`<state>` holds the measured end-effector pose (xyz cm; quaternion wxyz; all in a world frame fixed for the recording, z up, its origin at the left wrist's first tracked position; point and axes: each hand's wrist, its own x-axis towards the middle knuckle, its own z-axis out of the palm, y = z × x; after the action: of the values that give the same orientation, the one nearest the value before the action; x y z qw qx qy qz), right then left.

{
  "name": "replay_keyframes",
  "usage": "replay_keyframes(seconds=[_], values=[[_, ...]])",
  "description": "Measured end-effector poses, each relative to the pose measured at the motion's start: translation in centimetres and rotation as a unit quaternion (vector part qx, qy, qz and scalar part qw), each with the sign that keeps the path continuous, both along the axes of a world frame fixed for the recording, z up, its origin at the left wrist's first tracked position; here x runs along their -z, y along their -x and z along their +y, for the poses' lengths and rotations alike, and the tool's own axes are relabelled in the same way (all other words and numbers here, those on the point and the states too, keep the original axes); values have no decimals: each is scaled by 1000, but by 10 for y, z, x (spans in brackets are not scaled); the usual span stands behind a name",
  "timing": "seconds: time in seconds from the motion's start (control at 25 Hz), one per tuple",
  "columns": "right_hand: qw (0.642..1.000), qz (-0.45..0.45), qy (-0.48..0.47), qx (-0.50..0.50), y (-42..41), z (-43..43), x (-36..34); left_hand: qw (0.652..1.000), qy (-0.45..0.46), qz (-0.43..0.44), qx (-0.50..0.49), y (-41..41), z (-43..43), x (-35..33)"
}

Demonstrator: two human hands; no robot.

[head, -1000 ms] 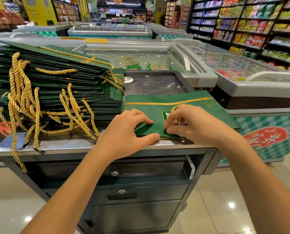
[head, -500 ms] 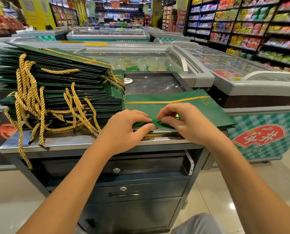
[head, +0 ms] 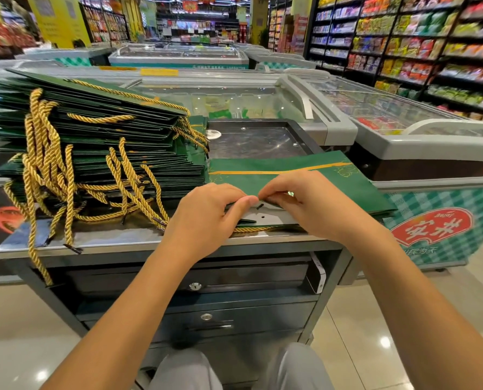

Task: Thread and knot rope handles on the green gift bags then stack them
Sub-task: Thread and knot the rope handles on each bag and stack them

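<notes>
A flat green gift bag (head: pixel 333 178) with an orange stripe lies on the steel counter (head: pixel 116 239) in front of me. My left hand (head: pixel 206 218) pinches its near top flap and lifts it, baring the pale inside with a small hole. My right hand (head: pixel 310 204) pinches the same flap edge from the right, where a black rope tip pokes through. A gold rope (head: pixel 257 228) runs along the bag's near edge under both hands. To the left stands a tall stack of green bags (head: pixel 94 144) with gold rope handles hanging over the counter's front.
The counter has drawers below and a dark recessed tray (head: pixel 260 139) behind the bag. A white phone (head: pixel 317 275) sits in a slot at the counter's right side. Glass-topped freezers (head: pixel 403 119) stand behind and to the right, shelves beyond. My knees show below.
The bag's near flap has been raised by both hands, exposing its pale inside and a black rope tip at the hole. Both hands drew closer together at the flap edge.
</notes>
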<state>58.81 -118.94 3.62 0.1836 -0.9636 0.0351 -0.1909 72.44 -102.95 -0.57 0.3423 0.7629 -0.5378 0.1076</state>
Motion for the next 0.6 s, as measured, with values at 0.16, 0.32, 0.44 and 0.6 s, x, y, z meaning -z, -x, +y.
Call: replay_keyframes(seconds=[0.16,0.32,0.44,0.6], values=[[995,-18,-96,23,16,5,5,1000,2,-19,-15,1,0,1],[994,-37,-93,34,19,9,9,997,69,-35,-7,9,4,1],[997,-44,-49,31,17,13,8,988,127,-80,26,8,7,5],[996,-67,-42,33,16,14,8,980,163,-102,43,7,9,4]])
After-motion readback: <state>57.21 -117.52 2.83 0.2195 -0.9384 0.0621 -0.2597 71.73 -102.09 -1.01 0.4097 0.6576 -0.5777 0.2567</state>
